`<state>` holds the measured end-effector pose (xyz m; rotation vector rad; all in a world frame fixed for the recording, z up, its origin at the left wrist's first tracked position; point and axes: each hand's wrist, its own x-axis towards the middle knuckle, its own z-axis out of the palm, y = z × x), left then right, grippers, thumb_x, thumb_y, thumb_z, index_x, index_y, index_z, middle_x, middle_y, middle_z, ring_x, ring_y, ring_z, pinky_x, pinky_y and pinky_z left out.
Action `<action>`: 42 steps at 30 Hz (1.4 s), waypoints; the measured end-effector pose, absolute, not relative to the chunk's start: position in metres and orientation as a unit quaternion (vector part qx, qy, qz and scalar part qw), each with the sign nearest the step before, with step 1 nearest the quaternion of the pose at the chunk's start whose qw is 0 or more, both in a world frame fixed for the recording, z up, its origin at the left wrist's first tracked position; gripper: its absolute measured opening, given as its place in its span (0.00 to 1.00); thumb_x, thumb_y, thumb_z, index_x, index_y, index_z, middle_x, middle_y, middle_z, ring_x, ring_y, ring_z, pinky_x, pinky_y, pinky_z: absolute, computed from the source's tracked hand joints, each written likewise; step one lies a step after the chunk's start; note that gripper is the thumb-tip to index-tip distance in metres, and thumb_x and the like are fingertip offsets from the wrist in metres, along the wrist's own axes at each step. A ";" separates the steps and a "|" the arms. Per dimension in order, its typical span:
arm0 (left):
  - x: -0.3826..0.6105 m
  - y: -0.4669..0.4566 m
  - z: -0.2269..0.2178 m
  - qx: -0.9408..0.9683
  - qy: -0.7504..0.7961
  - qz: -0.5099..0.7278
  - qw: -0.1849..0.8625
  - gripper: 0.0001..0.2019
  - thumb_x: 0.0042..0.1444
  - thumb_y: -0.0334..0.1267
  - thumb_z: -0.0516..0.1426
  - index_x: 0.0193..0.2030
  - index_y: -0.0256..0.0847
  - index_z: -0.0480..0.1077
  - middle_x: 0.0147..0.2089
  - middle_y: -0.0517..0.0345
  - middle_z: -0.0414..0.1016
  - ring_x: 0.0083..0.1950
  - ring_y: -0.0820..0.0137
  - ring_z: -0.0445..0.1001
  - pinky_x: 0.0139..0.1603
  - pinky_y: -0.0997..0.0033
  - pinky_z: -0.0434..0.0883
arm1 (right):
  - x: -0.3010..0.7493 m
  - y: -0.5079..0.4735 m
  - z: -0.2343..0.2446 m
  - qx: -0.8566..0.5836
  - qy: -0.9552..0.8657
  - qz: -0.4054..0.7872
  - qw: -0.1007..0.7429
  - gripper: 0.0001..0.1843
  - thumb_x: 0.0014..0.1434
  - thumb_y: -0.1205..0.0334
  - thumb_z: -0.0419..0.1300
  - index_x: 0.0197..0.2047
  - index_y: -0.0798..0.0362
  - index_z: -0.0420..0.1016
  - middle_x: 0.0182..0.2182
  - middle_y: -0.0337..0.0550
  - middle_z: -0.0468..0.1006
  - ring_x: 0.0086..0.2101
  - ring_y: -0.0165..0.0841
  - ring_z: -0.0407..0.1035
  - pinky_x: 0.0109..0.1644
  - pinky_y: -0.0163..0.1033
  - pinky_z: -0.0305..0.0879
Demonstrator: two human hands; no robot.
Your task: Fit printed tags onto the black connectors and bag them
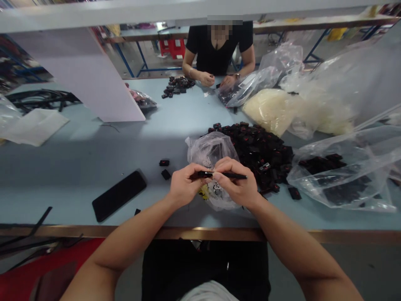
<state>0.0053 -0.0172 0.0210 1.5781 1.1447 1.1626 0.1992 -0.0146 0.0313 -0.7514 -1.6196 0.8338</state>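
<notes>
My left hand (pixel 183 184) and my right hand (pixel 236 184) meet above the table's near edge, both closed on a thin black strip (pixel 233 176) held level between them. The strip sticks out to the right past my right fingers. A small black clip (pixel 204 174) sits on the strip at my left fingertips. Just behind and under my hands lies a small clear plastic bag (pixel 208 152). A heap of small black parts with red marks (pixel 258 150) lies right of the bag.
A black phone (pixel 119 195) lies to my left, with two loose black parts (pixel 164 168) nearby. Clear bags (pixel 344 171) hold black parts on the right; a bag of white pieces (pixel 275 108) is behind. A person in black (pixel 217 48) works opposite beside another pile (pixel 177 85).
</notes>
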 end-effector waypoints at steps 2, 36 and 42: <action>0.005 -0.017 0.021 0.632 0.461 0.461 0.419 0.09 0.54 0.42 0.71 0.39 0.44 0.84 0.36 0.57 0.87 0.36 0.67 0.83 0.39 0.71 0.79 | 0.199 -0.015 0.031 -0.316 -0.686 0.352 0.553 0.05 0.67 0.60 0.66 0.37 0.48 0.79 0.32 0.42 0.79 0.35 0.35 0.74 0.41 0.44 0.73; 0.002 -0.017 0.020 0.648 0.477 0.450 0.388 0.10 0.57 0.41 0.69 0.44 0.44 0.77 0.40 0.58 0.88 0.40 0.65 0.87 0.43 0.68 0.82 | 0.210 -0.007 0.034 -0.295 -0.740 0.265 0.543 0.07 0.73 0.63 0.60 0.49 0.49 0.81 0.36 0.43 0.83 0.36 0.34 0.76 0.41 0.41 0.73; -0.002 -0.018 0.020 0.666 0.522 0.397 0.356 0.15 0.55 0.42 0.69 0.48 0.45 0.73 0.39 0.61 0.87 0.39 0.66 0.87 0.41 0.70 0.81 | 0.211 -0.002 0.035 -0.292 -0.833 0.206 0.423 0.09 0.74 0.57 0.61 0.45 0.51 0.81 0.34 0.44 0.83 0.36 0.35 0.75 0.41 0.39 0.72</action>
